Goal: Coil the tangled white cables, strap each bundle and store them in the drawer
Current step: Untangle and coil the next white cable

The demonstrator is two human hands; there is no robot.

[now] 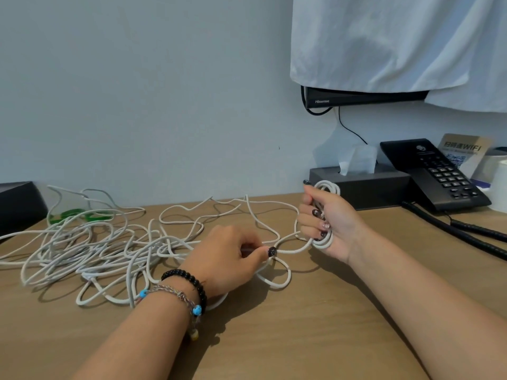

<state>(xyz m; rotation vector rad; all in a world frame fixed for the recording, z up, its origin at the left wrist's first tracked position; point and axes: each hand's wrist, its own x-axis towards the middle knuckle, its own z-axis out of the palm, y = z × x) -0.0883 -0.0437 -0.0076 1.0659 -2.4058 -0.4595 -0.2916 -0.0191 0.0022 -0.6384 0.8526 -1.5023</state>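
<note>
— Wooden desk against a pale wall; what on it?

— Tangled white cables spread over the left and middle, loops crossing one another, a few strands trailing off the left edge. Green straps at the far left, under and behind the tangle, near the wall. Dark box corner at the far left edge.

— And the right side?

— Dark tissue box by the wall, tissue sticking up. Black desk phone just right of it, curly cord running toward the near right. WiFi sign behind the phone. Higher up, a black screen on the wall, mostly draped in a white cloth.

— Hands?

— Right hand raised just in front of the tissue box, fingers curled tight around a small coil of white cable; loops showing above the thumb and below the little finger. Left hand low over the desk, near the middle, thumb and forefinger pinched on a single strand. Same strand running right, up into the coil. Beaded bracelets on the left wrist.

— Slack?

— One loose loop lying on the desk just right of the left hand, between both hands. Rest of the cable still in a heap to the left.

— Drawer?

— Cannot tell; not visible anywhere.
</note>
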